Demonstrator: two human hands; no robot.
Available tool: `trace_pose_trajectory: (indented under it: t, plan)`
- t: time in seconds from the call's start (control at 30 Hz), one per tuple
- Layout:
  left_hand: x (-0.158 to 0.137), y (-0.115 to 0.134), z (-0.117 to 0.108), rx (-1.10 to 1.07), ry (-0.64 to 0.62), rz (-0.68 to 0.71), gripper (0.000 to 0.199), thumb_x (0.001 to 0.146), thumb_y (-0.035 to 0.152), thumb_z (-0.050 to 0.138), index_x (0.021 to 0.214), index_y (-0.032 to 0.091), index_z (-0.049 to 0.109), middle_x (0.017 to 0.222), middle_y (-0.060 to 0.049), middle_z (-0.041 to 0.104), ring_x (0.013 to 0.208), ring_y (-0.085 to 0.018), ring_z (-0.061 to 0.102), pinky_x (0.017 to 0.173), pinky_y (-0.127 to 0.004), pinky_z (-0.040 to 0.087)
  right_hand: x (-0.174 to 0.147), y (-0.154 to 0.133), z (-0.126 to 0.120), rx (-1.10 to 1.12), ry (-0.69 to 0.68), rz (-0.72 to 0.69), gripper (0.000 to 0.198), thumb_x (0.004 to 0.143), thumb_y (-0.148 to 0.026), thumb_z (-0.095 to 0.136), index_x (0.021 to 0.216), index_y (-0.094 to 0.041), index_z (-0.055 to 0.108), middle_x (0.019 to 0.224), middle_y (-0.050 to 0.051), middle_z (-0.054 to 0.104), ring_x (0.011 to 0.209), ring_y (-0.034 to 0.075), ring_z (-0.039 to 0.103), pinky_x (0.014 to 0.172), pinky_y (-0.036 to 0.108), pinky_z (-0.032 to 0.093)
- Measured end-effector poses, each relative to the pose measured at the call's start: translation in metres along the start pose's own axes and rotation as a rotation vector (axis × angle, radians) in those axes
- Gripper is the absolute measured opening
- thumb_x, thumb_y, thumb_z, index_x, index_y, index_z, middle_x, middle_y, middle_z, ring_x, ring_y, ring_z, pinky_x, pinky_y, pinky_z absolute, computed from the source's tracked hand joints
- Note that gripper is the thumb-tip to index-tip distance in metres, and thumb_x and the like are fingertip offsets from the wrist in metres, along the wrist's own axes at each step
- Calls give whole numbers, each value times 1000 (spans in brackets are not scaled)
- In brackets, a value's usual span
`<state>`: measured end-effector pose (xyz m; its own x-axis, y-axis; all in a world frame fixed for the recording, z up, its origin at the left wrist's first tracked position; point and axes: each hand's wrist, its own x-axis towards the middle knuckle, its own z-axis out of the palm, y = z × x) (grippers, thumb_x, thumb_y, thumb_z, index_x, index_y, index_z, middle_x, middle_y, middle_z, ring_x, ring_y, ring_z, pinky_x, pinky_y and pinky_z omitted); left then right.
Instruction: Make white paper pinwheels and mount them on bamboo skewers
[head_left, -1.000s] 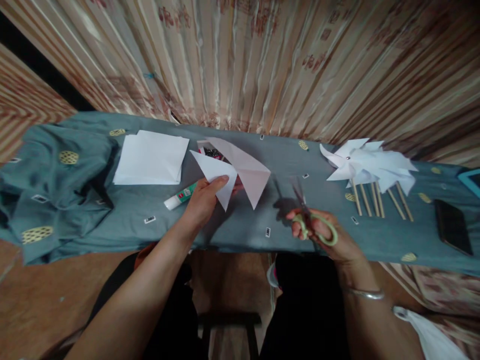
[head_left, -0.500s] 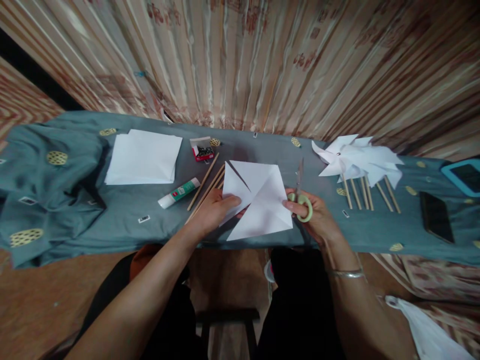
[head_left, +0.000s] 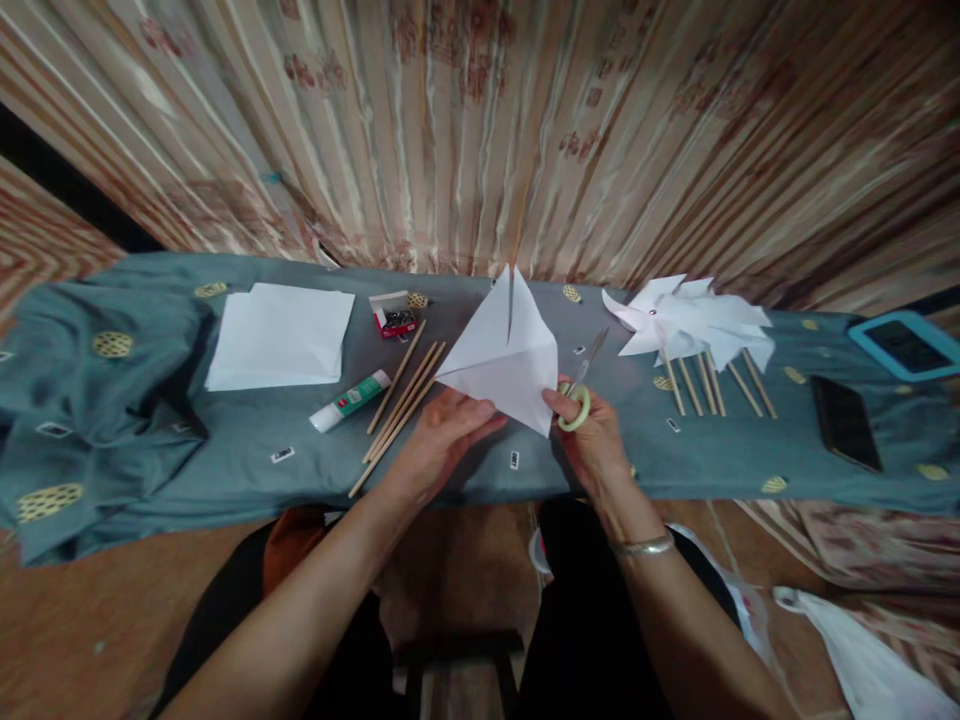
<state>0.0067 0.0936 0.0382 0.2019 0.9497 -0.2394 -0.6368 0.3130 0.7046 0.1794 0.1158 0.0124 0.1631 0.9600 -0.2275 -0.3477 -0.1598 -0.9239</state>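
Observation:
My left hand (head_left: 442, 440) holds a white paper square (head_left: 504, 350) by its near edge; the sheet is creased along its diagonals, has a cut at its far corner and tilts up off the table. My right hand (head_left: 589, 435) grips green-handled scissors (head_left: 579, 392) with the blades pointing away to the right, and its fingers also touch the paper's right corner. Both hands are over the near edge of the table covered in grey-blue cloth (head_left: 187, 450).
A stack of white sheets (head_left: 281, 335) lies left, then a glue stick (head_left: 349, 400), several wooden sticks (head_left: 401, 395) and a small red box (head_left: 394, 315). Finished white pinwheels on sticks (head_left: 694, 325) lie right, with a dark phone (head_left: 844, 420) and a blue-cased device (head_left: 904, 345).
The paper was opened from a folded shape into a flat square, then tipped upright. My right hand brought the scissors in from the right to the paper's corner.

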Motion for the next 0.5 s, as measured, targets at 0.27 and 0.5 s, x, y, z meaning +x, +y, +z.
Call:
trace_pose_trajectory:
  t: [0.27, 0.5]
  plan:
    - [10, -3, 15, -102, 384, 101, 39, 84, 19, 62, 123, 23, 57, 116, -6, 69, 104, -23, 66, 87, -36, 57, -11, 4, 11, -173, -140, -35, 38, 59, -45, 83, 84, -21, 67, 64, -6, 59, 55, 8, 49, 53, 21, 40]
    - [17, 23, 5, -132, 447, 244, 31, 89, 21, 55, 120, 20, 59, 115, -7, 70, 97, -19, 69, 85, -32, 57, -28, -10, -5, -399, -635, 123, 58, 73, -66, 65, 104, -16, 62, 88, 8, 70, 74, 16, 59, 69, 30, 47]
